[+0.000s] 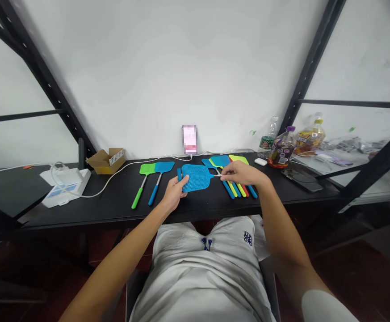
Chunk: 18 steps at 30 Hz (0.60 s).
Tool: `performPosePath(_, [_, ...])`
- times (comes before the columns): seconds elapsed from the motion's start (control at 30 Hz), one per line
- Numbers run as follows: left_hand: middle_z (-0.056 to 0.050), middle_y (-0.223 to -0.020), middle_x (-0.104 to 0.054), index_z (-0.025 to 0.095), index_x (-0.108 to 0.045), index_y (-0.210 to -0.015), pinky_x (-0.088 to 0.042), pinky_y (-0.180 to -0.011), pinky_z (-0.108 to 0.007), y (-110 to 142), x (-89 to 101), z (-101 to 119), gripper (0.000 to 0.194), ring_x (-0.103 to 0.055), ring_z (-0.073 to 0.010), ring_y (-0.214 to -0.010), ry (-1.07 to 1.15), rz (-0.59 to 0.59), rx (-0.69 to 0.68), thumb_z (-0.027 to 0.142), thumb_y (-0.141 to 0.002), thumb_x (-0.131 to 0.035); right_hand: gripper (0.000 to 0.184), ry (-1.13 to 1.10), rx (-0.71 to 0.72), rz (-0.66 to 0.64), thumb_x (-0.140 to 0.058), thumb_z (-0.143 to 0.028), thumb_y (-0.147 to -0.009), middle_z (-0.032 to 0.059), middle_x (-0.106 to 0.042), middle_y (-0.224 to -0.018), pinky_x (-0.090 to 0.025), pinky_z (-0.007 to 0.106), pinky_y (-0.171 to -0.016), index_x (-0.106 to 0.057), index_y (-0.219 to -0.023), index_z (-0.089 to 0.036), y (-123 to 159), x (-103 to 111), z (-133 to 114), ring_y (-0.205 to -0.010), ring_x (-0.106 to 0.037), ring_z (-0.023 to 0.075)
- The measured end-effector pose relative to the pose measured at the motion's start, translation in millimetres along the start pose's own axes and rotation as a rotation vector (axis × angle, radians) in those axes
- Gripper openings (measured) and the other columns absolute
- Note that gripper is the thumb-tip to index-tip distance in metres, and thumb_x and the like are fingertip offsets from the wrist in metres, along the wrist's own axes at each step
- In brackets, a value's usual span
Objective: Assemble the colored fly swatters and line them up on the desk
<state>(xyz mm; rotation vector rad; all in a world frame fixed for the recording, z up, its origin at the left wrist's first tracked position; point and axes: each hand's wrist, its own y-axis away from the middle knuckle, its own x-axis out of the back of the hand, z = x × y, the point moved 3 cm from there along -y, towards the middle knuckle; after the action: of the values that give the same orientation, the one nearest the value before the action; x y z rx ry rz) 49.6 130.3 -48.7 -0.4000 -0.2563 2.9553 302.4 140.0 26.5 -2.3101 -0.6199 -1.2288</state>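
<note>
A blue fly swatter [197,179] is held between my hands above the front of the black table. My left hand [174,193] is closed on the outer edge of its perforated head, thumb on top. A short blue piece [179,174] sticks up beside that thumb; whether it is separate, I cannot tell. My right hand [236,173] pinches the thin metal rod. Beneath the right hand lies a fanned group of fly swatters [237,191] with blue, yellow and red handles. To the left lie a green fly swatter [137,197] and another blue fly swatter [153,195].
A lit phone [190,139] leans on the wall, its cable [131,163] running left. An open cardboard box [106,162] and a white box [68,188] stand left. On the right are several bottles [282,150], a white case [260,162] and a dark phone [302,180]. Black frame posts [44,71] flank the table.
</note>
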Motion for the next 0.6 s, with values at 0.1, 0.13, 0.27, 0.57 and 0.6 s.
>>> performPosePath(0.1, [0.008, -0.055, -0.038, 0.018, -0.046, -0.07, -0.014, -0.04, -0.019, 1, -3.6, 0, 0.048, -0.026, -0.0021, -0.039, -0.012, -0.053, 0.026, 0.058, -0.081, -0.07, 0.031, -0.042, -0.029, 0.071, -0.061, -0.045, -0.086, 0.0019, -0.065, -0.064, -0.039, 0.027, -0.053, -0.07, -0.076, -0.017, 11, 12, -4, -0.053, -0.055, 0.014])
performPosePath(0.13, [0.007, -0.056, -0.039, 0.018, -0.049, -0.073, -0.013, -0.04, -0.02, 1, -4.7, 0, 0.048, -0.025, -0.0023, -0.039, -0.031, -0.077, 0.037, 0.061, -0.084, -0.065, 0.031, -0.055, -0.035, 0.12, -0.061, -0.045, -0.087, 0.0019, -0.065, -0.063, -0.04, 0.027, -0.054, -0.069, -0.076, -0.017, 15, 16, -5, -0.053, -0.057, 0.0144])
performPosePath(0.27, [0.007, -0.06, -0.038, 0.016, -0.058, -0.082, -0.014, -0.042, -0.02, 3, -8.8, -4, 0.047, -0.027, -0.0039, -0.043, -0.233, -0.18, 0.033, 0.062, -0.089, -0.056, 0.03, -0.113, -0.015, 0.441, -0.06, -0.044, -0.09, 0.0037, -0.067, -0.067, -0.046, 0.028, -0.061, -0.068, -0.079, -0.016, 26, 31, -11, -0.062, -0.062, 0.0164])
performPosePath(0.57, [0.004, -0.065, -0.049, 0.016, -0.066, -0.09, -0.037, -0.058, -0.024, 8, -14.5, -5, 0.033, -0.043, -0.0108, -0.059, -0.59, -0.281, -0.149, 0.049, -0.09, -0.06, 0.033, -0.348, 0.166, 0.786, -0.066, -0.046, -0.087, 0.0005, -0.057, -0.064, -0.041, 0.027, -0.057, -0.065, -0.071, -0.017, 21, 25, -33, -0.061, -0.052, 0.0133])
performPosePath(0.6, [0.004, -0.065, -0.05, 0.016, -0.066, -0.09, -0.038, -0.059, -0.024, 8, -14.5, -4, 0.033, -0.045, -0.011, -0.059, -0.601, -0.285, -0.156, 0.049, -0.09, -0.06, 0.034, -0.369, 0.159, 0.775, -0.066, -0.046, -0.088, 0.0002, -0.056, -0.062, -0.041, 0.026, -0.056, -0.065, -0.071, -0.017, 19, 23, -34, -0.059, -0.051, 0.0126])
